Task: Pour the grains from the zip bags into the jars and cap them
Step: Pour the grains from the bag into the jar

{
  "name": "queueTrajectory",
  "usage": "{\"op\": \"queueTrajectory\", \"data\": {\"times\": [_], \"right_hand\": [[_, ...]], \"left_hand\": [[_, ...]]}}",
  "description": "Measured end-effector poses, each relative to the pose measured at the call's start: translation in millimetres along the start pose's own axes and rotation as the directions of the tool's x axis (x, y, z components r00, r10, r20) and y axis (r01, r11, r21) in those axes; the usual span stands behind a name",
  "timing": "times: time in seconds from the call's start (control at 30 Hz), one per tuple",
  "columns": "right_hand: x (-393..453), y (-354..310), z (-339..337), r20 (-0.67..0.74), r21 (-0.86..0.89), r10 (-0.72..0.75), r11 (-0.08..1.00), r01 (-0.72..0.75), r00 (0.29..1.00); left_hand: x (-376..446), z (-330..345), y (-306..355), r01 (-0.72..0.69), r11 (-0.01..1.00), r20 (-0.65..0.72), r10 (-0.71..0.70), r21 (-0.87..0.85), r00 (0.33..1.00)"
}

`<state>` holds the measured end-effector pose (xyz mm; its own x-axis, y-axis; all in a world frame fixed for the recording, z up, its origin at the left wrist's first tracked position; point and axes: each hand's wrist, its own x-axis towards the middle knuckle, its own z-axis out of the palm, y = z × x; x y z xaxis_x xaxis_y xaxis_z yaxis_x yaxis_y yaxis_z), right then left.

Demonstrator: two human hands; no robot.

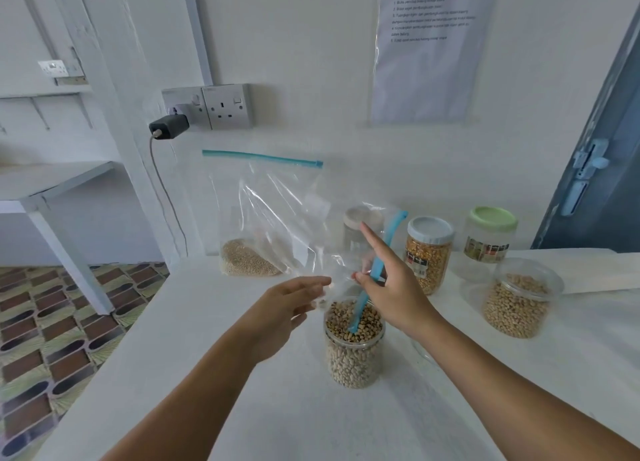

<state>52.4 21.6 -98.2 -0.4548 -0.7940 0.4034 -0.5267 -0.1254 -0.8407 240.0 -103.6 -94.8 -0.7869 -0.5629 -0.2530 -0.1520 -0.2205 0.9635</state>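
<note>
An open clear round plastic jar (354,349), filled nearly to the rim with pale black-eyed beans, stands on the white tabletop (242,408) and serves as the landmark. Directly above its mouth hangs a crumpled, emptied clear zip bag with a blue zip strip (375,273); the lower end of the strip dips into the beans. The left hand (294,304), to the left of the jar's mouth, pinches the bag's film between thumb and fingertips. The right hand (388,287), above and right of the jar, has its fingers stretched out while the thumb and palm clamp the blue strip.

Behind the jar and to its left, a second clear zip bag with a blue zip strip (263,218) stands propped against the white wall (311,45), a small heap of tiny tan grains in its bottom corner. Straight behind the jar, partly hidden by the held bag and the right hand, is a clear jar with a whitish lid (360,228); its contents cannot be made out. To the right of that stands a capped clear jar of yellow corn kernels with a grey lid (429,252), then a clear jar with a green lid (490,239). Right of the landmark jar sits a clear jar of pale soybeans (517,301) under a clear lid. Just beside the landmark jar on its right, a clear lid-like piece (424,351) lies on the tabletop, half hidden by the right forearm.

On the wall behind are double wall sockets (221,105) with a black charger (169,126) plugged in, and a printed sheet in a plastic sleeve (433,45).
</note>
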Motion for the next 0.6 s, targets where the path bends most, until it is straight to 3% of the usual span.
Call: {"op": "queueTrajectory", "data": {"times": [0.23, 0.43, 0.6], "right_hand": [[-4.7, 5.2, -2.9, 0.016, 0.021, 0.025, 0.999, -0.025, 1.0], [-9.7, 16.6, -2.6, -0.031, 0.001, 0.063, 0.998, -0.063, 0.998], [-12.8, 16.6, 0.2, 0.059, 0.081, 0.121, 0.989, -0.126, 0.991]], "left_hand": [[18.7, 14.6, -8.4, -0.148, 0.979, -0.119, 0.132, -0.139, 0.984], [21.2, 23.6, -4.9, -0.334, 0.94, -0.182, 0.319, -0.063, 0.93], [21.9, 32.5, -1.3, -0.428, 0.903, -0.18, 0.426, 0.031, 0.887]]}}
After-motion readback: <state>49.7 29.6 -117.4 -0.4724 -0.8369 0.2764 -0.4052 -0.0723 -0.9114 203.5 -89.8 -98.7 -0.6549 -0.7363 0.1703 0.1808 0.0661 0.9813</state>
